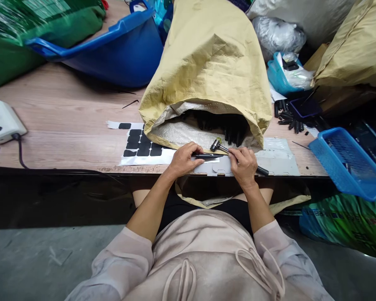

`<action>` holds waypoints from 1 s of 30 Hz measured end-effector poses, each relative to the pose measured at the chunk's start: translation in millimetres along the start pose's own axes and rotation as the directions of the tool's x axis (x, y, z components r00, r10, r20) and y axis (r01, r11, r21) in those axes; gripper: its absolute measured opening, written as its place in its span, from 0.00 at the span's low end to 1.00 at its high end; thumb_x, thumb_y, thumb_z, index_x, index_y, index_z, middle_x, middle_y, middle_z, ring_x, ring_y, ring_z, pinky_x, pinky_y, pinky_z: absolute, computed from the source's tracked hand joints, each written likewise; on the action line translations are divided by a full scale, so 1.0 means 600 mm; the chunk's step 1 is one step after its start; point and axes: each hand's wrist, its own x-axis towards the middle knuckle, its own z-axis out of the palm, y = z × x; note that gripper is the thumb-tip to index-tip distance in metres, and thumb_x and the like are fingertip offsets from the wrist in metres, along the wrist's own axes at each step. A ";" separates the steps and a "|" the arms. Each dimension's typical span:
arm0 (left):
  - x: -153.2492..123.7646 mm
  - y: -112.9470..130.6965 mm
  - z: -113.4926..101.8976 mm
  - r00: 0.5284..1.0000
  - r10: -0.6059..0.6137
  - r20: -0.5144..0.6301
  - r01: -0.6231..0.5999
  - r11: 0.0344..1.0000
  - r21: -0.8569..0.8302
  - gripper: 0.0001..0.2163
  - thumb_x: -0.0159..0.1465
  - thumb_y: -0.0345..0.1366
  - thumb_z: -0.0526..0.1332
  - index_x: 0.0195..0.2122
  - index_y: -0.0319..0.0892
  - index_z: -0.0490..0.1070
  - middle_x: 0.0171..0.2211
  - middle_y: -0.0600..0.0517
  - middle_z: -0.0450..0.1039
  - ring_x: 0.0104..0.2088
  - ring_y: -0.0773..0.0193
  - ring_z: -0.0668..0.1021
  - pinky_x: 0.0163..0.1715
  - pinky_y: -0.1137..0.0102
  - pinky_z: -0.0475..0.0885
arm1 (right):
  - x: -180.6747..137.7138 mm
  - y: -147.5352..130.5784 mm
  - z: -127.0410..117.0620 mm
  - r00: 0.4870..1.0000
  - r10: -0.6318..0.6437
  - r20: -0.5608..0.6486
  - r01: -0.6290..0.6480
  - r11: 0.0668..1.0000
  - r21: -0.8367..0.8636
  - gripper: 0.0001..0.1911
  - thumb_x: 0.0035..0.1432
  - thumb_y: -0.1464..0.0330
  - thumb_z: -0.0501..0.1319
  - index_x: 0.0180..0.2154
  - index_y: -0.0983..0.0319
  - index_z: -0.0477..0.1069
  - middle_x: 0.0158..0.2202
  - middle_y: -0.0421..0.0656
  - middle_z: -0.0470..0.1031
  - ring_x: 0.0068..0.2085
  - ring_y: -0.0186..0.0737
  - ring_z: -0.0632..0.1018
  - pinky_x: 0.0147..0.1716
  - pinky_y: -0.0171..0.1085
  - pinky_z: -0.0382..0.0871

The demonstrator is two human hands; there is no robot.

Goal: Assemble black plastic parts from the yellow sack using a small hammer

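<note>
Near the table's front edge, my left hand point(185, 159) pinches a slim black pen-like piece point(209, 156) between thumb and fingers, with its tip pointing right. My right hand point(243, 166) is closed around a small hammer point(218, 146); its metal head points left, just above the black piece, and its black grip sticks out below the hand. Both hands are over a flat grey board point(278, 162). Right behind them gapes a yellow woven sack point(213, 62) with several black tubular parts point(233, 127) inside its mouth.
Left of my hands lies a white sheet with black rounded squares point(141, 144). A blue tub point(113, 54) and a white box with a cable point(3, 121) stand farther left. To the right are loose black pieces point(290, 119) and a blue basket point(347, 167) overhanging the edge.
</note>
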 end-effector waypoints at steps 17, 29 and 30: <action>-0.087 0.074 0.051 0.908 0.199 0.369 -0.220 0.975 0.014 0.06 0.60 0.37 0.70 0.37 0.45 0.77 0.27 0.54 0.76 0.31 0.61 0.77 0.39 0.65 0.69 | -0.001 -0.006 -0.002 0.998 0.022 0.058 -0.022 1.000 -0.009 0.13 0.71 0.65 0.58 0.49 0.56 0.81 0.41 0.45 0.77 0.42 0.45 0.70 0.44 0.42 0.62; -0.108 0.042 0.142 0.806 -0.145 0.574 0.017 0.975 0.224 0.12 0.64 0.38 0.65 0.49 0.49 0.77 0.37 0.51 0.83 0.38 0.54 0.84 0.34 0.67 0.71 | 0.000 -0.009 -0.002 1.000 0.008 0.014 -0.008 1.000 -0.029 0.12 0.71 0.65 0.59 0.48 0.56 0.81 0.39 0.45 0.78 0.41 0.45 0.70 0.43 0.42 0.62; -0.106 0.029 0.155 0.791 -0.217 0.572 0.105 0.969 0.222 0.12 0.64 0.39 0.64 0.49 0.50 0.77 0.37 0.51 0.83 0.38 0.53 0.84 0.34 0.67 0.71 | 0.000 -0.009 -0.001 1.000 0.009 0.014 -0.008 1.000 -0.028 0.12 0.71 0.65 0.60 0.48 0.56 0.81 0.39 0.45 0.78 0.41 0.45 0.70 0.43 0.42 0.62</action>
